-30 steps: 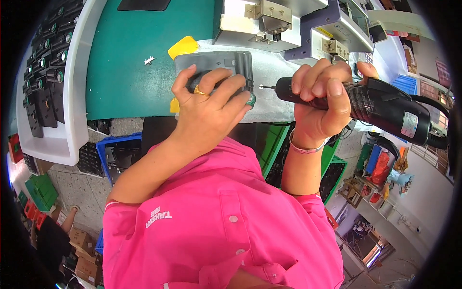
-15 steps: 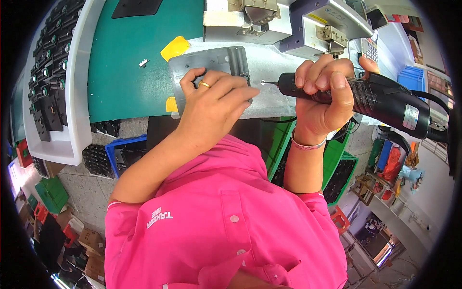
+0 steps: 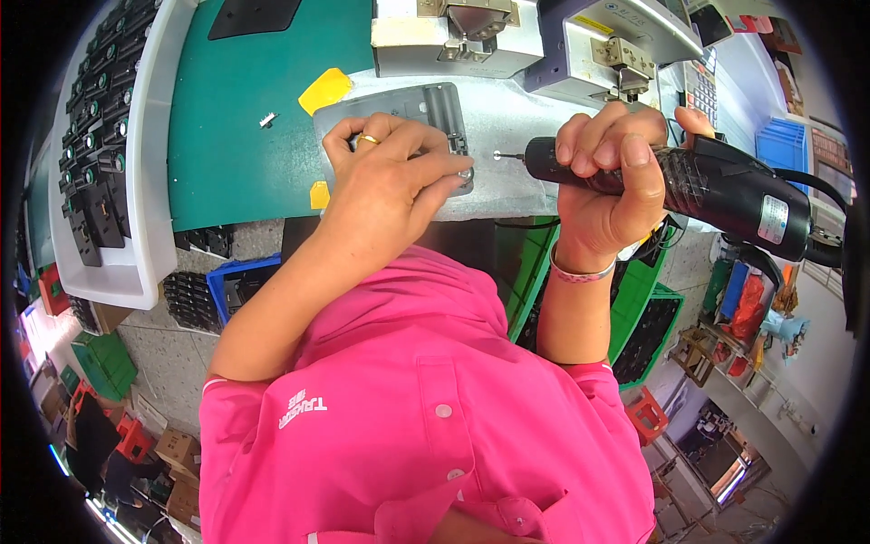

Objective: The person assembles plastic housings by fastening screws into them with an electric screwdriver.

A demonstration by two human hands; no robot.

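Note:
My right hand [image 3: 612, 172] is wrapped round a black electric screwdriver [image 3: 689, 181], which lies nearly level and points left. A small shiny screw [image 3: 497, 156] sits at the tip of its bit, apart from the work. A dark grey plastic housing [image 3: 412, 102] lies on the bench to the left of that tip. Over the housing my left hand [image 3: 390, 163] wears a ring, and its thumb and forefinger pinch at the right edge. A tiny piece shows at those fingertips, too small to name; the hand covers much of the housing.
Yellow pads [image 3: 325, 90] sit beside the housing on the green mat [image 3: 236, 118], with a small white part [image 3: 266, 120] farther left. A white bin [image 3: 154, 163] holds several black parts. Metal fixtures [image 3: 462, 50] stand behind. A blue crate [image 3: 781, 143] is at the far right.
My left thumb and forefinger have drawn together at the housing's right edge, the hand shifting slightly left. My right hand and the screwdriver have hardly moved.

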